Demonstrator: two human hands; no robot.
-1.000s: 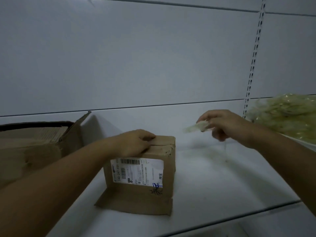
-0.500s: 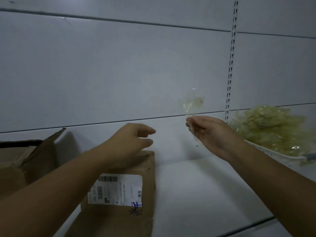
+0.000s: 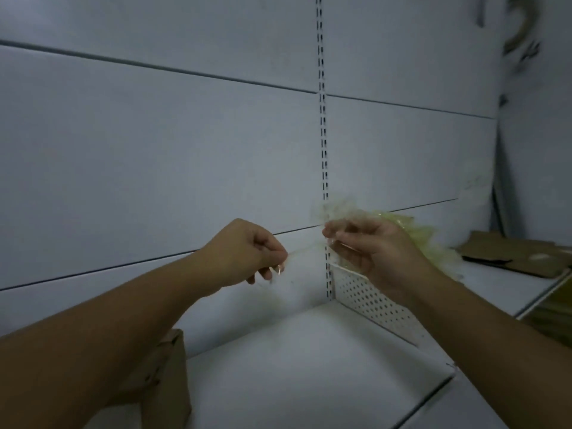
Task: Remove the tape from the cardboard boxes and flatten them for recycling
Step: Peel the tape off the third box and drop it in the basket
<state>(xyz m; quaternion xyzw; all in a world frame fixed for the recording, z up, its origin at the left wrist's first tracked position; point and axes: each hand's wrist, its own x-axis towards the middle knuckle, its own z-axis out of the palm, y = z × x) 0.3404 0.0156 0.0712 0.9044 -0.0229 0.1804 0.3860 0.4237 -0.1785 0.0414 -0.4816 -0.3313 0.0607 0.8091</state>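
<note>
Left hand [image 3: 247, 252] and right hand [image 3: 371, 246] both raised above the shelf [image 3: 309, 366], well apart; each pinches one end of a clear tape strip [image 3: 305, 249], blurred, stretched between them; cardboard box [image 3: 168, 382] stands on shelf lower left, partly hidden by left forearm; yellowish tape pile [image 3: 430, 238] behind right hand; flattened cardboard [image 3: 510, 252] far right, past perforated divider [image 3: 371, 295]
</note>
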